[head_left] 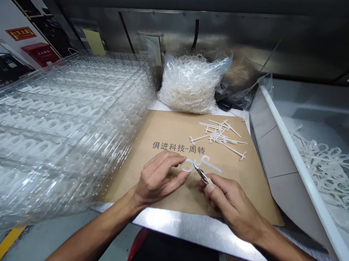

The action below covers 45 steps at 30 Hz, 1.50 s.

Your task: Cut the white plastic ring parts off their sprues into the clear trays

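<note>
My left hand (160, 175) pinches the ring end of a white plastic part (200, 163) that lies on a brown cardboard sheet (168, 134). My right hand (227, 202) is closed round a small pair of cutters (200, 174), whose tips touch the part just right of the ring. A straight stem of the part runs off to the right, and the cut point itself is too small to make out.
A heap of cut white stems (221, 135) lies on the cardboard's far right. A clear bag of white rings (192, 84) stands behind. Stacked clear trays (59, 119) fill the left. A white bin (281, 125) with white parts sits on the right.
</note>
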Motion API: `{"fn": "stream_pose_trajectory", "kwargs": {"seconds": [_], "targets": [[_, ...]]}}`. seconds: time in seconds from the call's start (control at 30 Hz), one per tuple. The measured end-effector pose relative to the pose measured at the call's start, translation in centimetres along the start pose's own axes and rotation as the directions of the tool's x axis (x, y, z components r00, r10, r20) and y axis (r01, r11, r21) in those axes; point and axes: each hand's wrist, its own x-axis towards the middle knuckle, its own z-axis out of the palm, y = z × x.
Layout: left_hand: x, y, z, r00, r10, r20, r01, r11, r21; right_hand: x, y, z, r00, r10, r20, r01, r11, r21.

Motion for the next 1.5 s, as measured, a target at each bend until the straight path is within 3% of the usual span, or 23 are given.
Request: {"fn": "stream_pose_trajectory", "kwargs": {"seconds": [0.33, 0.53, 0.7, 0.87, 1.03, 1.1, 1.13, 1.23, 1.3, 1.33, 1.4, 1.5], "targets": [[-0.2, -0.1, 0.1, 0.999, -0.023, 0.038, 0.023, 1.000, -0.004, 0.0, 0.1, 0.4, 0.998, 0.054, 0.008, -0.053, 0.994, -0.100], [-0.1, -0.2, 0.1, 1.000, -0.027, -0.010, 0.027, 0.999, 0.025, 0.2, 0.9, 0.4, 1.000, 0.019, -0.022, -0.021, 0.996, -0.082], [-0.2, -0.3, -0.1, 0.999, -0.037, -0.010, 0.037, 0.999, 0.032, 0.2, 1.3, 0.4, 0.986, -0.150, -0.075, 0.135, 0.975, -0.178], [-0.2, -0.3, -0.1, 0.998, -0.053, -0.021, 0.053, 0.998, 0.017, 0.6, 2.5, 0.5, 0.909, -0.397, -0.129, 0.307, 0.845, -0.437], [0.4, 0.7, -1.0, 0.986, -0.163, -0.043, 0.159, 0.985, -0.073, 0.8, 3.2, 0.3, 0.882, -0.449, -0.144, 0.325, 0.800, -0.504], [0.6, 2.1, -1.9, 0.942, -0.334, 0.007, 0.326, 0.915, -0.238, 0.8, 3.5, 0.2, 0.877, -0.460, -0.141, 0.328, 0.787, -0.523], [0.7, 3.0, -2.5, 0.895, -0.441, 0.068, 0.434, 0.827, -0.358, 0.9, 3.7, 0.2, 0.873, -0.467, -0.137, 0.333, 0.778, -0.534], [0.6, 6.2, -5.0, 0.702, -0.638, 0.317, 0.650, 0.391, -0.651, 1.0, 4.3, 0.4, 0.852, -0.508, -0.130, 0.359, 0.745, -0.562], [0.4, 8.2, -7.2, 0.638, -0.657, 0.402, 0.671, 0.217, -0.709, 1.1, 4.6, 0.5, 0.827, -0.549, -0.122, 0.392, 0.717, -0.576], [0.3, 8.9, -8.4, 0.627, -0.663, 0.408, 0.673, 0.196, -0.713, 1.1, 4.6, 0.6, 0.813, -0.570, -0.118, 0.408, 0.703, -0.582], [0.3, 9.9, -11.3, 0.632, -0.682, 0.367, 0.674, 0.250, -0.695, 1.0, 4.7, 0.7, 0.789, -0.603, -0.118, 0.432, 0.681, -0.592], [1.4, 9.2, -15.8, 0.679, -0.703, 0.212, 0.673, 0.481, -0.562, 1.1, 4.9, 0.8, 0.771, -0.623, -0.132, 0.433, 0.664, -0.610]]}}
